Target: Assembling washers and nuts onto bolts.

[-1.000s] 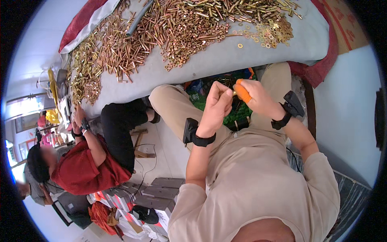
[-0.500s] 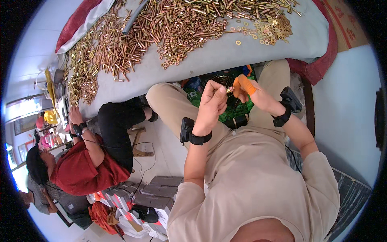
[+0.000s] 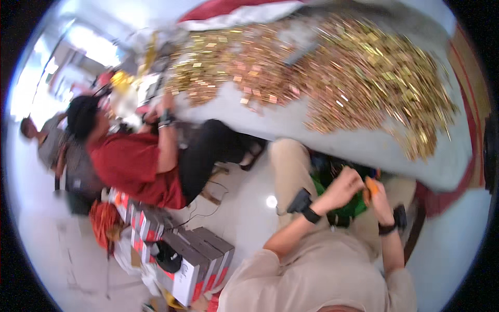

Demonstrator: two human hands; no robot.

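Both hands are close together in front of my lap, over an opening with green material (image 3: 354,209) between my knees. My left hand (image 3: 345,188) is closed, its fingers curled into the pinch that held a brass-coloured bolt half a second ago; blur hides the bolt now. Just to the right, my right hand (image 3: 379,202), with orange coverings on its fingers, is closed too, fingertips bent toward the left hand. What it grips, if anything, is lost in the blur. Black straps with small devices sit on both wrists.
Heaps of brass-coloured bolts, nuts and washers (image 3: 353,99) cover much of the grey-topped table (image 3: 270,117), with a grey tube (image 3: 301,54) among them. A person in a red shirt (image 3: 130,169) sits at the left. Stacked shoe-type boxes (image 3: 200,255) stand behind that person.
The view has swung left, so table and hands lie further right and lower in the picture. Both hands stay close together and closed; the picture has become blurred.
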